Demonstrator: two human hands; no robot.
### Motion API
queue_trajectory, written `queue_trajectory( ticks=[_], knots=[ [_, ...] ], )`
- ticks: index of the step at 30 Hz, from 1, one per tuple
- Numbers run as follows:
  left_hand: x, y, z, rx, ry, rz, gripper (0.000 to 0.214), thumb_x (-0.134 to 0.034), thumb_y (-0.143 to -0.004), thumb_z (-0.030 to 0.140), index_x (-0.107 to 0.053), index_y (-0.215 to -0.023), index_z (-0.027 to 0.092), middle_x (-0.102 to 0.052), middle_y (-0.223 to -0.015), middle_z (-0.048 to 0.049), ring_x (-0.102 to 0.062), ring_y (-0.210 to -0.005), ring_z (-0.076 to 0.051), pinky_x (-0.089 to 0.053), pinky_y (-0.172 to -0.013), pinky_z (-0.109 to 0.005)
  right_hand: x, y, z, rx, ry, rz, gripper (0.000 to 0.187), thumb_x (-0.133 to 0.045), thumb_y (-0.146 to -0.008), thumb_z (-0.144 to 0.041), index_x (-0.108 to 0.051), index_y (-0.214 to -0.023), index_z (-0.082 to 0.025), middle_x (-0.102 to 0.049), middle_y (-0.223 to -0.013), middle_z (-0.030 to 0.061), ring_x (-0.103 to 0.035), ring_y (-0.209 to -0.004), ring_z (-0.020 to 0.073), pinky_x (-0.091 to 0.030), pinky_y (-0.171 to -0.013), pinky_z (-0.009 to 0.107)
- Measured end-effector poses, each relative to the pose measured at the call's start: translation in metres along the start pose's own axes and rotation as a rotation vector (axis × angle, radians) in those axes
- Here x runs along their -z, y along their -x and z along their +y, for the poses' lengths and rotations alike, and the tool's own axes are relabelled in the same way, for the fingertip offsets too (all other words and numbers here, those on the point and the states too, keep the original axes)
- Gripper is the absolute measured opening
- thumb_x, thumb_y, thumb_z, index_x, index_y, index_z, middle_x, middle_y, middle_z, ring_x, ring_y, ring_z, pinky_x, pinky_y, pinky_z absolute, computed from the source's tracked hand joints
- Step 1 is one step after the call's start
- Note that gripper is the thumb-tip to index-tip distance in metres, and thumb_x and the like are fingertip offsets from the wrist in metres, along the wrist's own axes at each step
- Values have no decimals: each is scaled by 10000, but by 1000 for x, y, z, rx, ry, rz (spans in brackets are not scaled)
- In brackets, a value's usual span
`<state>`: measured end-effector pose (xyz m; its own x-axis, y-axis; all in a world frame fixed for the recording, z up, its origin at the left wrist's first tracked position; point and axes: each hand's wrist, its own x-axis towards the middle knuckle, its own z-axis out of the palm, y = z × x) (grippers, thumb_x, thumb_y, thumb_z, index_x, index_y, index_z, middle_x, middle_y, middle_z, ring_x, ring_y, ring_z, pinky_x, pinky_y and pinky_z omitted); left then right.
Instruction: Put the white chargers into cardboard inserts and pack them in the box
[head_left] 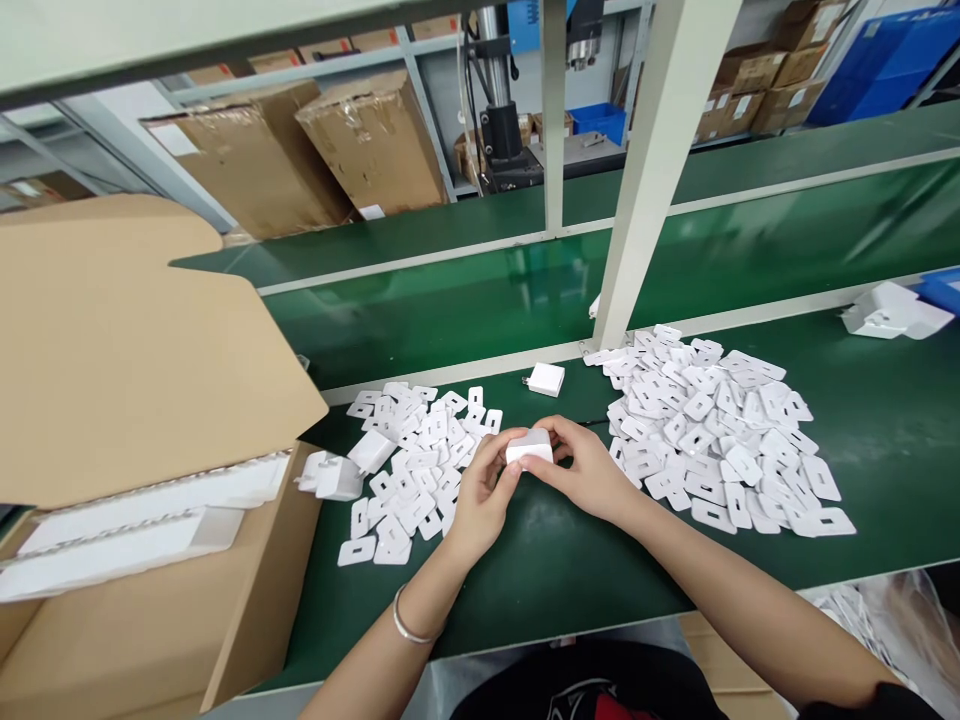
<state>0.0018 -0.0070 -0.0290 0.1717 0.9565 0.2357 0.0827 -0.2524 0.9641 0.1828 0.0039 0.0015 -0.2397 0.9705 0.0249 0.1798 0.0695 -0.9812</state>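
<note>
Between left pile [416, 460] and right pile [709, 430], I'm pinching white block [529, 450] by its ends, left hand [484, 490] and right hand [585, 468] both nearly closed; I'm guessing light, stiff, slick, best gripped there

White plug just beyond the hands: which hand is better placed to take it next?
Probably the right hand: it is nearer the white plug, though it and the left hand both hold a white block.
</note>
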Motion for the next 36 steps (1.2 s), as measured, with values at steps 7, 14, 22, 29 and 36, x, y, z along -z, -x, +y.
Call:
queue_trajectory(
  ticks=[7,14,22,29,36],
  knots=[
    [4,4,4,-107,-76,-9,353,-551,-1049,531,-673,-1264,279,-624,-1077,-83,-630,-995,-239,-556,-836,-365,-2,2,0,114,-1,11,367,-836,-852,-457,-648,-1071,-231,-680,-1024,46,-663,-882,205,-572,-793,354],
    [9,6,-3,-302,-174,56,363,-426,-1096,522,-680,-1206,287,-510,-962,-45,-540,-906,-215,-505,-810,-369,-5,4,-2,244,50,-29,367,-841,-854,-378,-622,-1123,-258,-596,-1005,20,-641,-920,210,-574,-868,379],
    [13,3,-4,-296,-133,1,301,-464,-1095,484,-688,-1211,318,-495,-998,-41,-522,-985,-226,-483,-904,-395,0,3,2,328,90,-58,261,-687,-999,-428,-630,-1186,-254,-651,-1066,56,-658,-962,229,-561,-856,376],
    [13,-8,-10,39,342,-73,481,-405,-1078,602,-450,-1446,296,-591,-1235,-90,-586,-815,-169,-520,-725,-333,6,-6,9,530,367,59,395,-657,-1026,-421,-545,-1378,-279,-626,-1257,112,-644,-1184,306,-578,-950,441],
    [-13,-4,-3,-29,38,-30,660,-776,-880,298,-396,-1415,238,-542,-1326,-123,-614,-1162,-259,-550,-942,-403,-1,-5,30,690,622,102,373,-594,-1022,-278,-504,-1384,-265,-511,-1275,135,-683,-953,247,-607,-676,348]
  ],
)
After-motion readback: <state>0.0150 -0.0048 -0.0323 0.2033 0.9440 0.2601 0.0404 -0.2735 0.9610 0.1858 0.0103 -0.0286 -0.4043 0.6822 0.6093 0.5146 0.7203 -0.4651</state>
